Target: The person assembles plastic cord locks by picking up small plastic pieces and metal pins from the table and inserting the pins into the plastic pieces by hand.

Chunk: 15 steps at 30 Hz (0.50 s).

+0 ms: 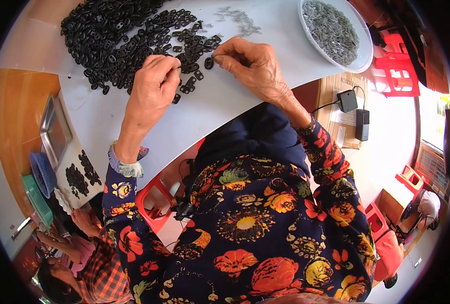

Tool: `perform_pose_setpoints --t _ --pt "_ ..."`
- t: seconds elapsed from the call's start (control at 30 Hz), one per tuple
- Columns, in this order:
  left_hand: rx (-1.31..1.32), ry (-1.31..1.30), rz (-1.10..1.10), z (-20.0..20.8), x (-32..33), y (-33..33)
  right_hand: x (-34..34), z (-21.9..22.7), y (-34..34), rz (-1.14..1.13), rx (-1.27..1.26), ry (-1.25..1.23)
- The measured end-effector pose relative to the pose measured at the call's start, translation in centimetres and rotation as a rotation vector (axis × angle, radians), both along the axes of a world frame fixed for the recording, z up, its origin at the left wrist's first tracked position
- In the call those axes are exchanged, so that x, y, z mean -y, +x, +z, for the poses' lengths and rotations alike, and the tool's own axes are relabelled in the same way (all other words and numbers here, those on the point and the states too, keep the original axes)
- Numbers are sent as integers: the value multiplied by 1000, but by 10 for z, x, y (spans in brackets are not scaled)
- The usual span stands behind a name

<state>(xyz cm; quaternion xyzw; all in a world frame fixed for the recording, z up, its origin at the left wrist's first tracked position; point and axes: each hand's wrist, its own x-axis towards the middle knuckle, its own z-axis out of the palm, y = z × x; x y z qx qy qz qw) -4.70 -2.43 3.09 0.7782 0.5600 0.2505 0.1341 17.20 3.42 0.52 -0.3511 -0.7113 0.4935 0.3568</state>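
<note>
Both of my hands are over a white table (pixel 179 126), beside a big heap of small black oval pieces with holes (pixel 103 40). My left hand (pixel 151 93) is at the heap's near edge, thumb and forefinger pinched together; what is between them is too small or hidden to make out. To its right my right hand (pixel 258 68) is pinched too, its fingertips beside a single black oval piece (pixel 208 63). Whatever those fingertips hold cannot be made out. Thin silvery pins (pixel 242 21) lie scattered on the table beyond my hands.
A round whitish bowl (pixel 367 57) full of silvery pins (pixel 331 33) stands at the right. Left are a metal tray (pixel 52 129), a blue basket (pixel 42 175), a green basket (pixel 36 202) and more black pieces (pixel 77 180). A person in a checked shirt (pixel 103 268) sits lower left.
</note>
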Motion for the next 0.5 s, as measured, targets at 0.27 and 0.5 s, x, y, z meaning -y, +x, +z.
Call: perform_pose_setpoints --t 0.27,0.5 --pt "490 -341 70 6 -4 23 1 -1 2 -2 -75 -31" --pt "395 -365 39 13 -9 41 -1 -1 3 41 -34 -60"
